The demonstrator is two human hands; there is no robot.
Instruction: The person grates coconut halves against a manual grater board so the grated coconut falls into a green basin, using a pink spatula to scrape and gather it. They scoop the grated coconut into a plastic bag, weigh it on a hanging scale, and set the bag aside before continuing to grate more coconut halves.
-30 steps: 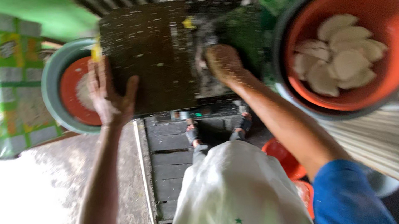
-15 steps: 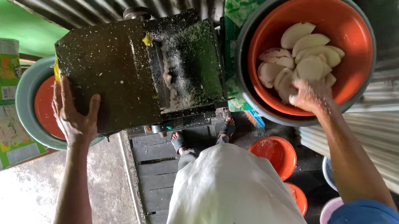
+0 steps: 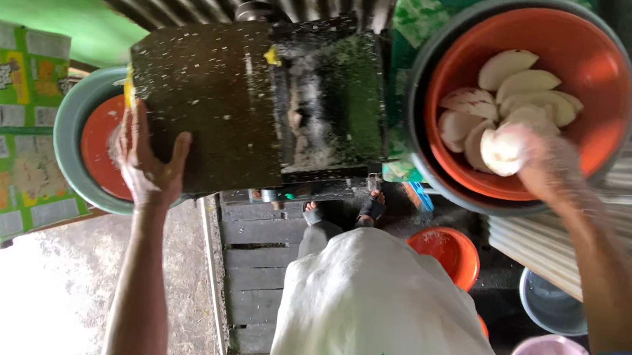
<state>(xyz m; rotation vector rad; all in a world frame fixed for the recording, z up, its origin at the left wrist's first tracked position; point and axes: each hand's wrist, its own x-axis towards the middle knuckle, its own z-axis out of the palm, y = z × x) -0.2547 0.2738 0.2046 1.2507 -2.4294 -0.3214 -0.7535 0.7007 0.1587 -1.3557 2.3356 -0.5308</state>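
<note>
- Since the earlier frame, right hand [image 3: 539,154] has closed on a white slice [image 3: 502,148] and is lifting it from the pile; left hand [image 3: 145,163] remains pressed on the machine's left edge.
- Grating machine [image 3: 260,105]: dark, residue-spattered metal housing at centre frame, with its feed opening [image 3: 306,108] just right of the middle.
- Orange bowl [image 3: 592,86]: upper right, nested in a grey basin [image 3: 425,76], holding a pile of white slices [image 3: 516,87].
- Catch bowl [image 3: 97,143]: orange, inside a grey basin, at left and partly under the housing.
- Left hand: flat and spread against the housing, gripping nothing.
- Right hand: fingers clamped on one slice, held above the pile at the bowl's lower half.
- Procedure, as judged: carry one slice at a time across to the feed opening, release it from above, keep fingertips clear of the opening, and maintain steady bracing pressure with the left hand.
</note>
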